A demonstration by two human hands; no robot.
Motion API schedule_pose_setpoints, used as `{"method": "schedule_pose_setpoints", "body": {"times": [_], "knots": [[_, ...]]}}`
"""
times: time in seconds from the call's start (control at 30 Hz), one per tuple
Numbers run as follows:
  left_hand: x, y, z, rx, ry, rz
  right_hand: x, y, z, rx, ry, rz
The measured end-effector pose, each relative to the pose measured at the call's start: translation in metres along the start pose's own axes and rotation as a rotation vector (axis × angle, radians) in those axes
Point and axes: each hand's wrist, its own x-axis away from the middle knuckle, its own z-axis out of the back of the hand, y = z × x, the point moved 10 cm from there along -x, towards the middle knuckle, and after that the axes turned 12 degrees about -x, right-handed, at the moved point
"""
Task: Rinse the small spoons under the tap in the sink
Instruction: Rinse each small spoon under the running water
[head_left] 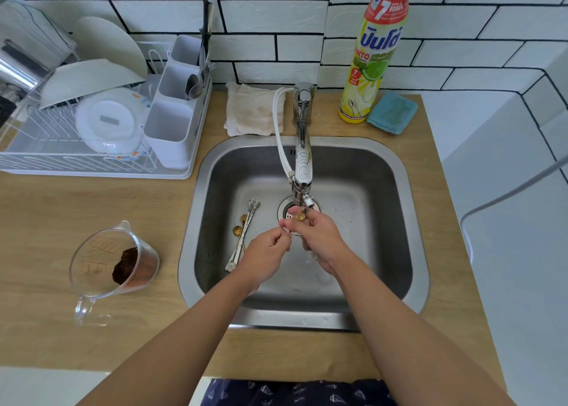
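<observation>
The wooden counter [92,209] is carrying a steel sink [408,252] set into it, with a white dish rack [92,169] standing at the far left and holding plates, a bowl and a cutlery caddy. A chrome tap [302,147] is reaching from the back edge out over the drain, with a white hose [278,129] running alongside it. Behind the sink, a folded cloth [249,110] is lying to the left of the tap base, and a dish soap bottle [375,52] and a blue sponge [392,113] are standing to the right. A clear measuring jug [107,267] with dark residue is sitting on the counter left of the sink. Both hands are working under the spout: the left hand [266,252] is pinching the handle end of a gold spoon [300,216] with curled fingers, and the right hand [319,236] is curling its fingers around the bowl end just below the nozzle. The remaining small spoons [244,233], silver and gold, are lying on the sink floor left of the drain.
</observation>
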Motion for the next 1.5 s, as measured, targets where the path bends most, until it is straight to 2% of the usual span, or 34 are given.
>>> {"method": "schedule_pose_setpoints", "body": {"times": [0.17,0.37,0.43,0.5,0.57,0.63,0.7,0.8,0.9,1.0,1.13,1.3,1.43,1.5], "knots": [[-0.001,0.008,0.003,-0.037,0.013,-0.033,-0.008,-0.009,0.016,0.003,0.143,0.023],[-0.002,0.001,0.006,-0.033,0.042,-0.014,-0.002,-0.020,-0.001,0.190,-0.014,0.096],[0.001,0.002,0.003,-0.064,0.020,-0.020,-0.005,-0.020,0.005,0.111,0.031,0.052],[0.001,0.003,0.002,-0.053,-0.002,-0.004,-0.008,-0.011,0.011,-0.073,0.062,-0.027],[-0.001,0.000,-0.004,0.158,-0.070,0.066,-0.007,-0.003,0.005,-0.192,-0.004,-0.064],[0.002,-0.001,-0.018,0.521,-0.228,0.174,-0.004,-0.002,-0.001,-0.218,-0.086,-0.030],[0.010,0.003,-0.027,0.697,-0.378,0.214,-0.004,-0.003,0.004,-0.190,-0.039,0.013],[0.018,0.003,-0.030,0.454,-0.451,0.141,-0.006,-0.004,0.021,-0.058,0.128,0.043],[0.015,0.006,-0.024,0.294,-0.391,0.078,-0.006,-0.001,0.018,0.080,0.101,0.084],[0.013,0.008,-0.021,0.301,-0.361,0.064,-0.004,0.004,0.004,0.095,0.019,0.070],[0.016,0.013,-0.021,0.299,-0.371,0.026,-0.011,-0.006,0.019,0.099,0.151,0.078],[0.015,0.017,-0.017,0.256,-0.362,0.006,-0.007,-0.003,0.002,0.123,0.003,0.049],[0.017,0.021,-0.019,0.234,-0.366,-0.021,-0.010,-0.009,0.020,0.104,0.160,0.056],[0.016,0.020,-0.019,0.237,-0.362,-0.018,-0.011,-0.006,0.018,0.070,0.122,0.038]]}}
